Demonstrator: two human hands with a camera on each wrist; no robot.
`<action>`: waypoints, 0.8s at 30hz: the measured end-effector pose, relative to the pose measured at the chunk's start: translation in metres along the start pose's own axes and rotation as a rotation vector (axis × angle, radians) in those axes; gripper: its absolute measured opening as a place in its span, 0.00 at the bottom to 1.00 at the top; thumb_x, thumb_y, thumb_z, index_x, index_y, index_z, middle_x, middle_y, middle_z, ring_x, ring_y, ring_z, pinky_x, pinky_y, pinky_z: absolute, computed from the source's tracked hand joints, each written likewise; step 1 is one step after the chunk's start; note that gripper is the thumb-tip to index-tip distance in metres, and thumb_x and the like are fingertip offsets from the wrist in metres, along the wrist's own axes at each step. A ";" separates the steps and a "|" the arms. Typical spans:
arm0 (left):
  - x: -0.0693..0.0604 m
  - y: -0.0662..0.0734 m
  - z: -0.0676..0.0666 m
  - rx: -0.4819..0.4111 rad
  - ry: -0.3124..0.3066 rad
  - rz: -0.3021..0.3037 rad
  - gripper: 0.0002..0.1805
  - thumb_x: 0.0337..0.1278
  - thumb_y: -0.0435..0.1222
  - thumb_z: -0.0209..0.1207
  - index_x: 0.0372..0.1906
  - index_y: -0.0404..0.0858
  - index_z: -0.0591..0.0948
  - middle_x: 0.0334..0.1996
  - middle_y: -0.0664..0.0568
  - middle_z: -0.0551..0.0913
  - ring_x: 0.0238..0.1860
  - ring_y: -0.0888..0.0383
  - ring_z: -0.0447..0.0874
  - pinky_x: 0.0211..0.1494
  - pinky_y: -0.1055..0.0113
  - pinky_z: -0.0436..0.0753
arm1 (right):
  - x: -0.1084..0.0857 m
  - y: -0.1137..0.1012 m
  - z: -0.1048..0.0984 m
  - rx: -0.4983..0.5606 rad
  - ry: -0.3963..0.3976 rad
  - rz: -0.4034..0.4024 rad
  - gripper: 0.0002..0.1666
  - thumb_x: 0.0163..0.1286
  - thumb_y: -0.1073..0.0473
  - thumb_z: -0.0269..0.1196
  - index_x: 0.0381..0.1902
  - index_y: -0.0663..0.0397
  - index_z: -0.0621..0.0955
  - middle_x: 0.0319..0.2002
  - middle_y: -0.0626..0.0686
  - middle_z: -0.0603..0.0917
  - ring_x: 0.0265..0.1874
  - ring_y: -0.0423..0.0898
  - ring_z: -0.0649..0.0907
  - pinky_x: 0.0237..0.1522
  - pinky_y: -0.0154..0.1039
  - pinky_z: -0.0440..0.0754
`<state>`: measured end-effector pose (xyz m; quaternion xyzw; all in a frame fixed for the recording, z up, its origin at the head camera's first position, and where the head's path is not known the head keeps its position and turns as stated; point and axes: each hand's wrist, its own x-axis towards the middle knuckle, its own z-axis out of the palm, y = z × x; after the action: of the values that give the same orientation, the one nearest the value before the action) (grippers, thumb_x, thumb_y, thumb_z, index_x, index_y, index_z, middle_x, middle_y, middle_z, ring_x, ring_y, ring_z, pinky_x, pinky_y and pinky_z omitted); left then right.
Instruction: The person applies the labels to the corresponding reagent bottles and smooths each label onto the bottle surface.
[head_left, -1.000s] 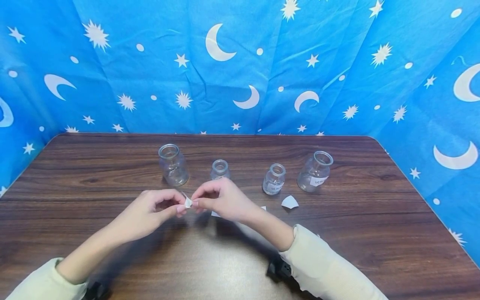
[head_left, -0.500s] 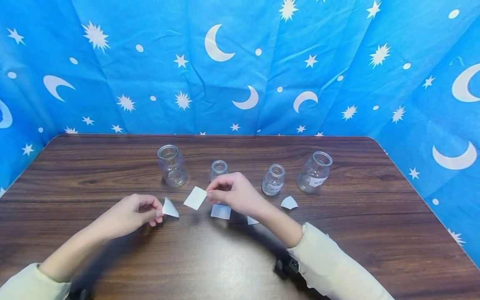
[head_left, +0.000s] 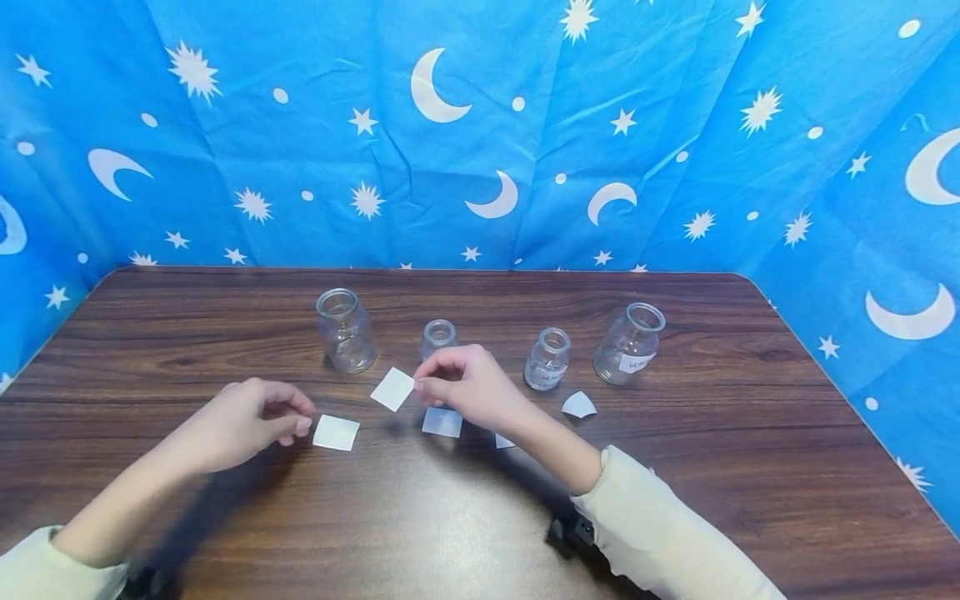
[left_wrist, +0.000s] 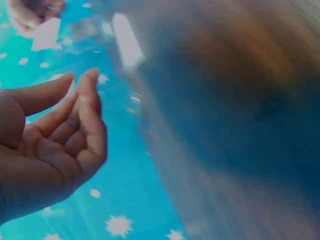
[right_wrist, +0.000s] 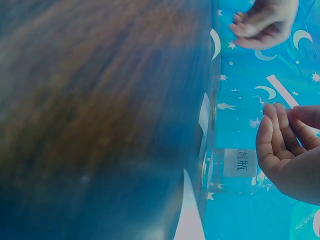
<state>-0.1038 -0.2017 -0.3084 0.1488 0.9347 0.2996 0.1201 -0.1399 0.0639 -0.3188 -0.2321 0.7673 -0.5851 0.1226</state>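
My right hand (head_left: pixel 480 387) pinches a square white label (head_left: pixel 393 389) by its edge, above the table. That label also shows beyond my fingertips in the left wrist view. A white paper piece (head_left: pixel 336 432) lies on the table just right of my left hand (head_left: pixel 243 425), whose loosely bent fingers hold nothing. In the left wrist view, the left thumb (left_wrist: pixel 50 95) and fingertips are close together with only background between them. Under the right hand is another white paper piece (head_left: pixel 442 422), and the right wrist partly hides a further paper corner (head_left: pixel 505 442).
Along the back stand a large glass jar (head_left: pixel 347 346), a small jar (head_left: pixel 438 333) partly behind my right hand, a small labelled jar (head_left: pixel 547 362) and a large labelled jar (head_left: pixel 630 346). A curled white paper piece (head_left: pixel 579 405) lies before the labelled jars.
Both hands were together on one small white piece; they drew apart with a piece each. My left hand then let its paper go onto the table and moved left. The right hand keeps its label.
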 end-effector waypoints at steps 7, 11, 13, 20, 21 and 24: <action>0.002 0.036 0.000 -0.190 0.104 0.107 0.11 0.59 0.39 0.57 0.42 0.36 0.80 0.29 0.54 0.82 0.32 0.58 0.79 0.30 0.68 0.75 | 0.002 -0.003 0.007 0.047 0.019 -0.024 0.04 0.60 0.72 0.59 0.32 0.71 0.80 0.28 0.60 0.81 0.27 0.49 0.82 0.36 0.42 0.81; 0.006 0.043 0.007 -0.265 0.096 0.115 0.12 0.60 0.37 0.56 0.44 0.35 0.80 0.33 0.51 0.83 0.35 0.58 0.81 0.35 0.66 0.78 | 0.003 -0.003 0.013 0.044 0.009 -0.053 0.04 0.59 0.72 0.59 0.32 0.69 0.80 0.28 0.58 0.80 0.27 0.50 0.80 0.36 0.45 0.80; 0.008 0.042 0.010 -0.303 0.090 0.129 0.12 0.61 0.36 0.55 0.45 0.33 0.79 0.35 0.48 0.84 0.37 0.57 0.82 0.38 0.64 0.79 | 0.003 -0.004 0.015 0.023 0.005 -0.073 0.04 0.59 0.72 0.60 0.32 0.68 0.81 0.29 0.56 0.80 0.27 0.46 0.80 0.35 0.41 0.80; 0.013 0.041 0.016 -0.434 0.080 0.166 0.14 0.63 0.33 0.52 0.48 0.27 0.76 0.40 0.40 0.82 0.39 0.51 0.83 0.43 0.64 0.79 | 0.004 -0.004 0.019 -0.017 -0.036 -0.139 0.05 0.59 0.70 0.60 0.34 0.66 0.81 0.30 0.54 0.82 0.31 0.41 0.78 0.36 0.33 0.77; 0.014 0.042 0.016 -0.440 0.080 0.165 0.15 0.63 0.33 0.52 0.48 0.26 0.76 0.40 0.40 0.82 0.39 0.51 0.83 0.43 0.64 0.79 | 0.004 -0.003 0.020 -0.023 -0.046 -0.146 0.06 0.59 0.70 0.60 0.35 0.65 0.81 0.31 0.54 0.82 0.31 0.40 0.78 0.36 0.33 0.77; 0.014 0.042 0.017 -0.435 0.095 0.155 0.14 0.63 0.33 0.52 0.48 0.25 0.75 0.39 0.40 0.82 0.39 0.52 0.83 0.42 0.64 0.79 | 0.005 -0.003 0.019 -0.043 -0.069 -0.157 0.08 0.59 0.69 0.61 0.38 0.63 0.82 0.33 0.54 0.82 0.32 0.38 0.78 0.36 0.34 0.77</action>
<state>-0.1029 -0.1553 -0.2990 0.1764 0.8384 0.5091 0.0819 -0.1347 0.0448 -0.3211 -0.3138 0.7545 -0.5681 0.0977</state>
